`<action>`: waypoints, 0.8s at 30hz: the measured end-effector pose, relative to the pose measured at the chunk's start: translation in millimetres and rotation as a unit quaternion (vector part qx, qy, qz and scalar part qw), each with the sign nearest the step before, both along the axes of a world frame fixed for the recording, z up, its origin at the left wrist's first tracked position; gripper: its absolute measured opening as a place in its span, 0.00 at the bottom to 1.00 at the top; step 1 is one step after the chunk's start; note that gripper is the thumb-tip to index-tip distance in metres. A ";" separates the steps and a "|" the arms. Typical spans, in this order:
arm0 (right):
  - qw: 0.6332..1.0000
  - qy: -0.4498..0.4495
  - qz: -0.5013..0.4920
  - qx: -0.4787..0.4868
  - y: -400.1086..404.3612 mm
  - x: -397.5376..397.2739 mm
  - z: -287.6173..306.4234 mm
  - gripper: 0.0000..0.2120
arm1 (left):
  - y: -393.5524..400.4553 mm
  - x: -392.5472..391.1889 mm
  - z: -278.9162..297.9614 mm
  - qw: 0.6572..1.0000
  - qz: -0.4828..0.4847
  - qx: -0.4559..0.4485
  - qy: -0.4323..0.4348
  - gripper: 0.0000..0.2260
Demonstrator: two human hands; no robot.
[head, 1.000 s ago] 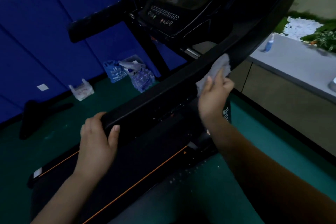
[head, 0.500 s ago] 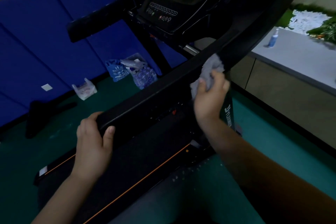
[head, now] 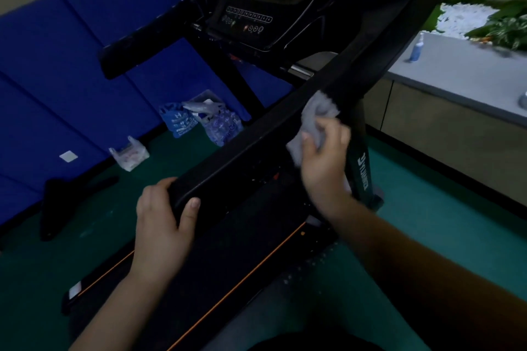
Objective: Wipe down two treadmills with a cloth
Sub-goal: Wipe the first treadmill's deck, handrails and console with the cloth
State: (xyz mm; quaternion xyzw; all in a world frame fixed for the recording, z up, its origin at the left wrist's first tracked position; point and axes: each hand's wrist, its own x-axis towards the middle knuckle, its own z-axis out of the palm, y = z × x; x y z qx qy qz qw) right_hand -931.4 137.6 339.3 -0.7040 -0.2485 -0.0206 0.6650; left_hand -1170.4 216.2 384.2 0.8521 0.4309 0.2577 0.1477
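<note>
A person's right hand (head: pixel 323 162) bunches a grey cloth (head: pixel 312 122) against the black handrail (head: pixel 256 145) of a treadmill (head: pixel 256 8), fingers curled round the crumpled fabric and pressing it to the rail's near side. The cloth sits roughly midway along the rail, part of it puffing out above the fingers and part hanging below the palm. The left hand (head: pixel 161 225) has its grip clamped on the free end of the same handrail, thumb on the near face and fingers wrapped over the far edge, well apart from the cloth.

Below both forearms lies the dark running belt (head: pixel 216 259), edged by an orange line. The console (head: pixel 251 20), with a row of small buttons, rises beyond the rail, and a second handrail (head: pixel 148 48) juts out to the left. On the green floor (head: pixel 427 222) near the blue padded wall (head: pixel 71 65) lie a blue printed bag (head: pixel 178 120), a wrapped pack of bottles (head: pixel 221 125) and a small pale plastic bag (head: pixel 129 152); a dark object (head: pixel 62 202) lies farther left. To the right, a grey worktop (head: pixel 456 74) carries a blue spray bottle (head: pixel 415 48), with green plants (head: pixel 502 28) behind it.
</note>
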 end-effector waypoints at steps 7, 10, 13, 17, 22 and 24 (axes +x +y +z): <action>0.998 -0.002 0.062 -0.002 -6.6 -79.2 -27.1 0.13 | 9.6 -15.5 4.7 0.997 -0.067 -0.019 -0.016 0.22; 0.996 0.069 -0.057 0.008 2.6 -29.3 -6.1 0.17 | 13.9 -21.4 3.9 0.995 -0.095 -0.016 -0.011 0.20; 0.993 0.093 -0.066 0.022 14.7 -29.3 -0.6 0.19 | 14.6 -21.2 2.8 0.994 -0.109 -0.012 -0.015 0.20; 0.997 0.075 -0.030 0.006 20.0 -112.7 -18.2 0.16 | 19.8 -22.5 -1.7 0.993 -0.120 0.005 -0.001 0.22; 0.995 0.090 -0.029 0.034 19.0 -140.4 -15.7 0.18 | 24.9 -24.1 -4.3 0.989 -0.145 0.014 -0.003 0.23; 0.988 0.129 -0.082 0.005 24.7 -98.2 -6.4 0.20 | 27.1 -24.8 -4.6 0.988 -0.156 0.019 -0.002 0.23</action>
